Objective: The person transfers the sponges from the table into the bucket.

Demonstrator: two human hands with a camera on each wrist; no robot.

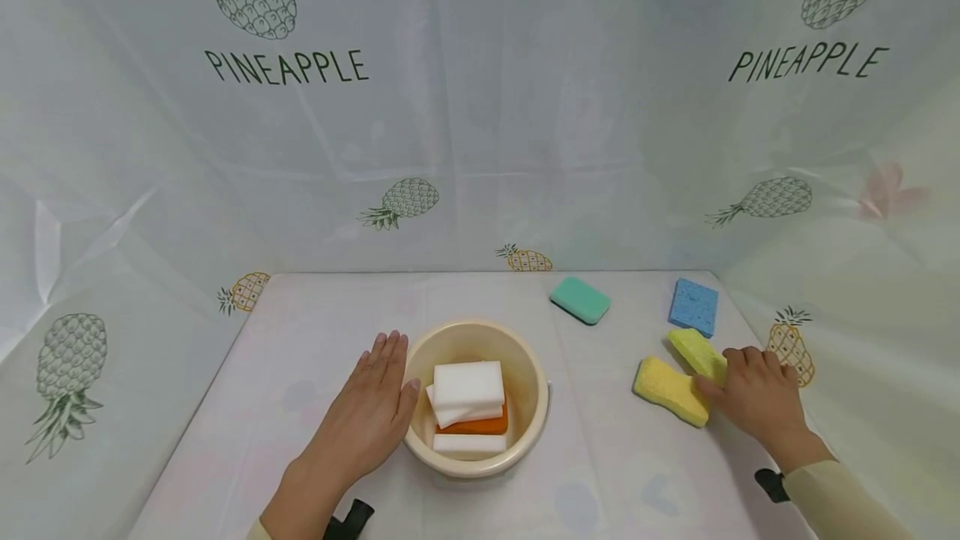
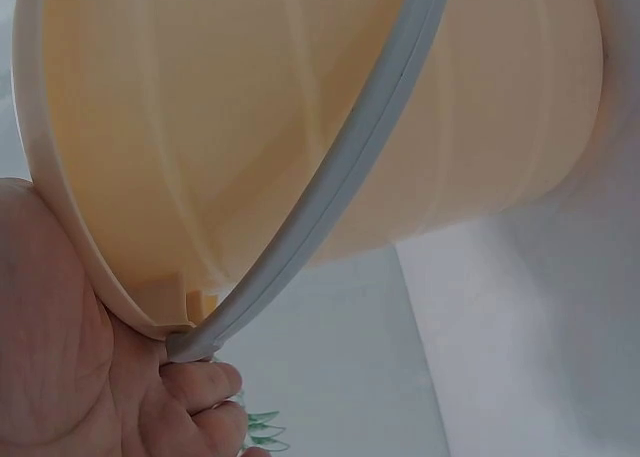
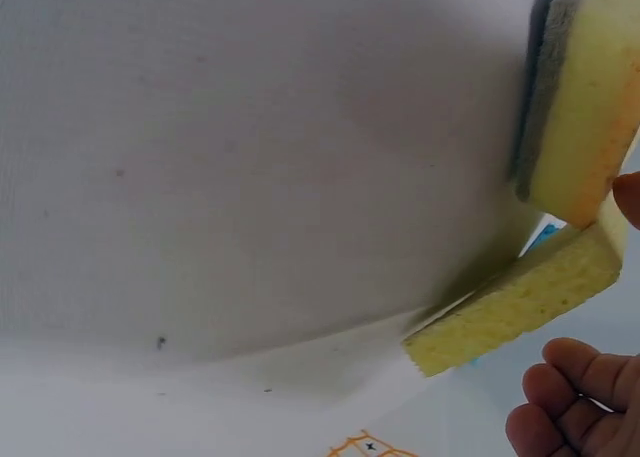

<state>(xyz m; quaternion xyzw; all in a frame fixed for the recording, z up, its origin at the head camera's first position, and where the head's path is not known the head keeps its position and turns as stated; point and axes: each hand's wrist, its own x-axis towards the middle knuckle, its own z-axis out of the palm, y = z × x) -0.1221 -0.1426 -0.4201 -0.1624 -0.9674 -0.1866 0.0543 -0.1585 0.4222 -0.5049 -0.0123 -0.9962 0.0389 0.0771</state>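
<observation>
A cream bucket (image 1: 540,432) with a grey handle (image 2: 330,192) stands in front of me, holding several white sponges (image 1: 468,386) and an orange sponge (image 1: 491,425). My left hand (image 1: 367,411) rests against the bucket's left rim, fingers extended forward; the left wrist view shows it beside the handle's end. On the right, my right hand (image 1: 761,398) reaches to a yellow sponge (image 1: 671,390) and a lime-yellow sponge (image 1: 697,350). Its thumb is at the yellow sponge; in the right wrist view its loosely bent fingers are apart from both sponges.
A green sponge (image 1: 581,300) lies toward the back of the table (image 1: 360,307). Beyond the lime-yellow sponge is a blue sponge (image 1: 693,307). A pineapple-printed sheet (image 1: 525,132) rises behind the table and along both sides.
</observation>
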